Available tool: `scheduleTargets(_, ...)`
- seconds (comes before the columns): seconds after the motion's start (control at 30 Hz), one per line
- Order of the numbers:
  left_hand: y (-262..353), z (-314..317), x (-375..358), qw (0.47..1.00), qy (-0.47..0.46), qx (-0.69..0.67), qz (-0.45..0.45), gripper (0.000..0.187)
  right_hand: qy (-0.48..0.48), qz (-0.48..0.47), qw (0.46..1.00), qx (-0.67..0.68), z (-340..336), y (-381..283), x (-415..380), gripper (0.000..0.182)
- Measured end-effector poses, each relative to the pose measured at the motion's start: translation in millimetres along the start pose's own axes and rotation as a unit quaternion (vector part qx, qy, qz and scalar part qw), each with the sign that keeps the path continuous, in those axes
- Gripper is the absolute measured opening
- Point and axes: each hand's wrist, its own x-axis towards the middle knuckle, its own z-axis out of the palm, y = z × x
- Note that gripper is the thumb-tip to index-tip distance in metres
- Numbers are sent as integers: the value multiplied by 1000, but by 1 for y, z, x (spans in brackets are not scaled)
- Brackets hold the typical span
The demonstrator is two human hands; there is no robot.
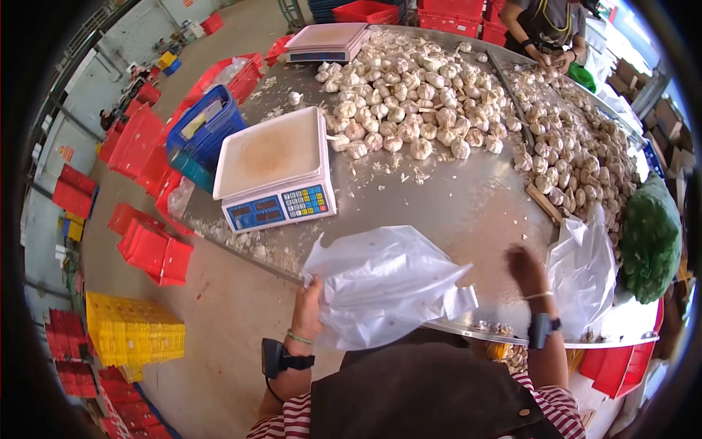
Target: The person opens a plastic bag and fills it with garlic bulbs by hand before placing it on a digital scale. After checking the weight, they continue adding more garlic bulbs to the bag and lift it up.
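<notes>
A translucent white plastic bag [384,282] spreads over the metal table's front edge, and my left hand [308,306] grips its left side. My right hand [525,271] is over the table to the right of the bag, apart from it; its fingers are smeared by motion. More white plastic bags [583,274] lie just right of my right wrist. Beyond the bag, a large heap of garlic bulbs [409,95] covers the back of the metal table [453,194]. A white digital scale [274,164] stands left of the heap, its pan holding only brownish dust.
A second scale [327,42] stands at the back. More garlic [578,154] lies right of a divider, beside a green net sack [651,238]. A co-worker [545,33] handles something at the back right. Blue basket [207,126], red crates [155,249] and yellow crates [134,329] are left.
</notes>
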Motion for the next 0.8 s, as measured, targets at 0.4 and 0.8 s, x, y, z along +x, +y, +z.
scheduleTargets(0.4,19,-12,39,994,-44,102,-7,37,93,274,951,-112,200,27,-16,20)
scheduleTargets(0.8,54,113,142,740,-118,520,410,54,187,64,979,52,121,-19,20,15)
